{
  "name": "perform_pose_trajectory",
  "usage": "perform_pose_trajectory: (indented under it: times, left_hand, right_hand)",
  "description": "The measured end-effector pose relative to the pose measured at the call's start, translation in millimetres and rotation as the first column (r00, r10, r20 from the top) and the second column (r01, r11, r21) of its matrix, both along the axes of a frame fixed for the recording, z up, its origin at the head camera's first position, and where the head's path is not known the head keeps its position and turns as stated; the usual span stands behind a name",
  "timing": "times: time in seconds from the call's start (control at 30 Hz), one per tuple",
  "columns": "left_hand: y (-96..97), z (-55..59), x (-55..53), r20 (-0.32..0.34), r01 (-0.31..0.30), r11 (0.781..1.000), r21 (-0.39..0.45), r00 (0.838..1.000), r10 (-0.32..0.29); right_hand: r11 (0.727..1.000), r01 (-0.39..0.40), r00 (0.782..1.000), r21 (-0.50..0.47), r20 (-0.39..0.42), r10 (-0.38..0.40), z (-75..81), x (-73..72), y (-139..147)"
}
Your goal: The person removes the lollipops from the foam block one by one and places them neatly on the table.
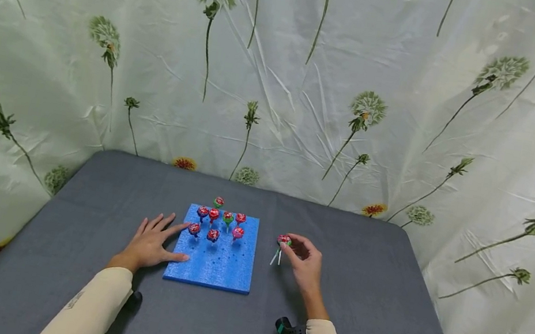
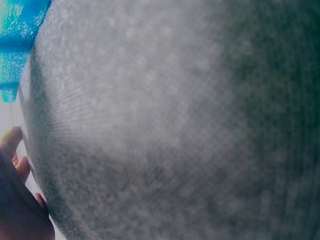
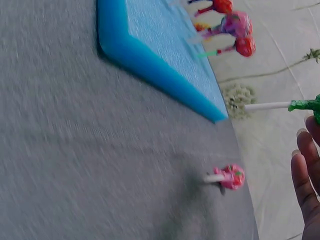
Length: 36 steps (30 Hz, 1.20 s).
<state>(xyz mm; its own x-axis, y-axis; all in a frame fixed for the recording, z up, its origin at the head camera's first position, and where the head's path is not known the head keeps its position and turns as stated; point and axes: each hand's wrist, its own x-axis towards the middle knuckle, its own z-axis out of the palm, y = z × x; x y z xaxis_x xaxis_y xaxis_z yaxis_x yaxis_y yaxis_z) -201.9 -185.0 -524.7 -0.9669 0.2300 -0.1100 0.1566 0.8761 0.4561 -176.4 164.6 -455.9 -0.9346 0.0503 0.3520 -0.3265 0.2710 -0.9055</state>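
Observation:
A blue foam board lies on the table with several wrapped lollipops standing upright in it, among them a pink one and a dark purple one. My left hand lies spread at the board's left edge. Its thumb reaches over the board, and the index fingertip is right by a lollipop. To the right of the board, my right hand pinches a green-wrapped lollipop by its head, white stick pointing down. Below it, a pink lollipop lies on the table.
Grey cloth covers the table. A pale curtain printed with dandelions hangs behind and along the sides. Small holes dot the board's front half. A black wrist device sits by the right sleeve.

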Motion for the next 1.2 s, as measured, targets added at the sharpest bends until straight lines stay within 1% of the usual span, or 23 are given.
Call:
perform_pose_trajectory:
  times: [0.03, 0.1, 0.27, 0.4, 0.53, 0.7, 0.9, 1.1, 1.2]
  left_hand:
    - [0.0, -0.1, -0.1, 0.003, -0.002, 1.0, 0.0, 1.0, 0.002]
    - [0.2, 0.1, -0.2, 0.004, -0.004, 1.0, 0.001, 1.0, 0.004]
    - [1.4, 1.3, -0.1, -0.003, -0.005, 1.0, 0.006, 1.0, 0.005]
    - [2.3, 2.2, 0.6, 0.005, -0.005, 1.0, 0.014, 1.0, 0.005]
    - [2.5, 2.7, 1.3, 0.003, -0.002, 1.0, 0.02, 1.0, 0.002]
    - [0.7, 0.8, 0.4, -0.006, -0.001, 1.0, 0.017, 1.0, 0.001]
    - [-1.7, 0.7, 0.8, -0.013, -0.003, 1.0, 0.021, 1.0, 0.004]
    - [-1.1, 0.2, 0.2, -0.015, 0.004, 1.0, 0.025, 1.0, -0.004]
    - [-0.6, -1.0, 0.4, -0.01, 0.001, 1.0, 0.026, 1.0, 0.0]
  right_hand:
    - [1.0, 0.002, 1.0, 0.007, -0.004, -0.002, -0.6, -1.9, 2]
    - [1.0, 0.002, 1.0, 0.01, 0.001, -0.002, -7.4, -8.5, 9]
    - [0.998, 0.004, 0.999, 0.064, 0.044, -0.007, -25.4, -24.6, 26]
    - [0.992, 0.009, 0.998, 0.124, 0.055, -0.016, -29.0, -30.0, 38]
    - [0.989, 0.026, 0.997, 0.145, 0.073, -0.037, -31.9, -35.1, 45]
    - [0.992, 0.034, 0.988, 0.12, 0.147, -0.051, -37.5, -42.9, 50]
    - [0.996, 0.049, 0.97, 0.07, 0.236, -0.064, -44.8, -52.1, 53]
    - [0.996, 0.08, 0.954, 0.04, 0.287, -0.088, -51.7, -60.6, 55]
    - [0.996, 0.08, 0.947, 0.028, 0.311, -0.084, -52.8, -62.9, 55]
